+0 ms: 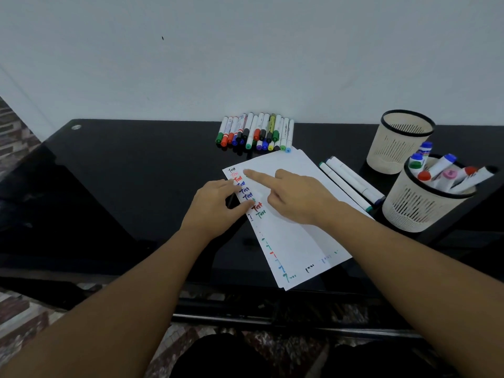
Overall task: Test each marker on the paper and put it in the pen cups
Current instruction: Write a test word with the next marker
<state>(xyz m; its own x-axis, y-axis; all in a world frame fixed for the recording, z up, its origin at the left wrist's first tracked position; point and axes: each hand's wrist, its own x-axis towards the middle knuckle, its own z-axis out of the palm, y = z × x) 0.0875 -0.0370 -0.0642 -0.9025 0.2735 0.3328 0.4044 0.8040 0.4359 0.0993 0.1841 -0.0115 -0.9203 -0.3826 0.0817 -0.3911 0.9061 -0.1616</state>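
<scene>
A stack of white paper sheets (297, 236) lies on the black table, with coloured "Test" marks down its left edge. My left hand (215, 205) rests on that left edge, fingertips pressing the paper beside the marks. My right hand (297, 195) lies on the sheet with its index finger stretched out, the tip touching the paper near the top marks; its other fingers are curled and hold nothing. A row of several capped markers (256, 132) lies behind the paper by the wall. The near pen cup (420, 211) holds several markers (447, 170). The far pen cup (401, 143) shows no markers.
Three long white markers (351, 181) lie side by side between the paper and the cups. The glossy black table (122, 173) ends at a front edge close to my body. A white wall stands right behind the table. Patterned floor shows below.
</scene>
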